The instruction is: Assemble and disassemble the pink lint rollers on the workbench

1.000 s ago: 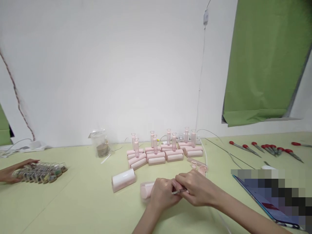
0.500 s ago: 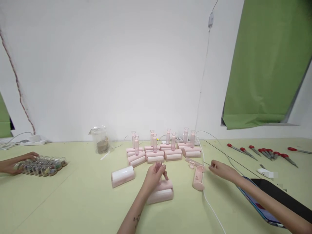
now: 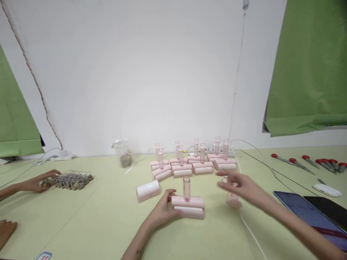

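Near the front of the table stands a pink lint roller [image 3: 191, 201] with a white strip along its front and a clear pink handle tube rising upright, its top uncapped. My left hand [image 3: 162, 211] grips its left end, thumb in front and fingers behind. My right hand [image 3: 241, 185], slightly blurred, hovers over a loose pink shell piece [image 3: 233, 202] with its fingers apart; I see nothing held in it. Part of that piece is hidden beneath the hand. Left of my left hand lies a white roll in a pink casing [image 3: 148, 190].
Several finished-looking pink rollers [image 3: 182, 170] with capped handles stand behind. A clear bag [image 3: 123, 153] is at back left. Another person's hand [image 3: 45, 180] touches small jars [image 3: 73, 179]. Phones [image 3: 306, 216], a white cable [image 3: 252, 233] and red-ended tools [image 3: 300, 165] lie right.
My left hand has let go of the handle tube and taken the roller's left end. My right hand has moved left over the loose pink pieces. The camera view has shifted.
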A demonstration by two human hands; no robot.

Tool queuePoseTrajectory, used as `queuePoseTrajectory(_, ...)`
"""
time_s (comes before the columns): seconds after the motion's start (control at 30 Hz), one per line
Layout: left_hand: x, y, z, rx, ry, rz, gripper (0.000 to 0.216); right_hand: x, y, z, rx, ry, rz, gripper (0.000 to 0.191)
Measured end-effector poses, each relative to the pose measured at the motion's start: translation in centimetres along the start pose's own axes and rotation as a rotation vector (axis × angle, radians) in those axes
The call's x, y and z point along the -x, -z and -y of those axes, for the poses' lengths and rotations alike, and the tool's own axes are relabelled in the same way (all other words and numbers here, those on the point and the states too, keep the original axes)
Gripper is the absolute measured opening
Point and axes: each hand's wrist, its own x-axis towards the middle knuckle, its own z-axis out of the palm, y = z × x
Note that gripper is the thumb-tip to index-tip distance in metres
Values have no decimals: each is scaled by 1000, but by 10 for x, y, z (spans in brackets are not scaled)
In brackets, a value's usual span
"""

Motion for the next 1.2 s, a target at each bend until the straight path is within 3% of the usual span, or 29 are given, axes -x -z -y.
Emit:
queuePoseTrajectory(0.1,0,-8,1,-40,-54,-53,55,-2,-57,41,-58,65,93,61)
queuePoseTrajectory(0.17,-1,-10,-1,-58,-90,-47,50,-9,-83,55,-56,104,58,37)
queuePoseTrajectory(0.23,-2,-10,-1,-61,-114,-69,47,-15,-93,60,-113,131,4,27)
queuePoseTrajectory(0.4,-3,-4,5,-96,-59,-165,44,-22,-71,52,-342,83,-208,28)
queuePoseTrajectory(0.5,0,0,3,-128,-90,-262,58,-22,-53,42,-441,21,-353,29)
queuePoseTrajectory(0.57,0,-1,-6,-128,-163,-438,59,-22,-48,34,-503,37,-347,29)
queuePoseTrajectory(0.63,-5,-7,-21,11,-118,-560,52,-21,-50,28,-570,66,-265,28)
queuePoseTrajectory(0.67,-8,-12,-29,155,-54,-539,52,-21,-53,26,-607,76,-209,28)
queuePoseTrajectory(0.77,-24,-35,-49,683,69,-190,64,-19,-63,26,-721,76,-54,31)
queuePoseTrajectory(0.8,-29,-43,-53,770,60,-149,60,-18,-66,27,-755,56,-33,30)
queuePoseTrajectory(0.83,-34,-51,-56,806,44,-153,54,-17,-68,27,-783,18,-34,29)
queuePoseTrajectory(0.9,-40,-64,-57,741,16,-289,46,-16,-72,27,-847,-85,-70,26)
queuePoseTrajectory(0.97,-42,-73,-53,629,2,-417,47,-15,-75,24,-950,-160,-66,25)
queuePoseTrajectory(1.03,-42,-78,-49,564,6,-460,51,-13,-77,20,-1042,-165,-16,25)
queuePoseTrajectory(1.1,-41,-80,-47,560,27,-419,50,-11,-78,16,-1065,-156,31,24)
queuePoseTrajectory(1.2,-38,-75,-49,713,97,-255,44,-9,-66,12,-1026,-156,35,28)
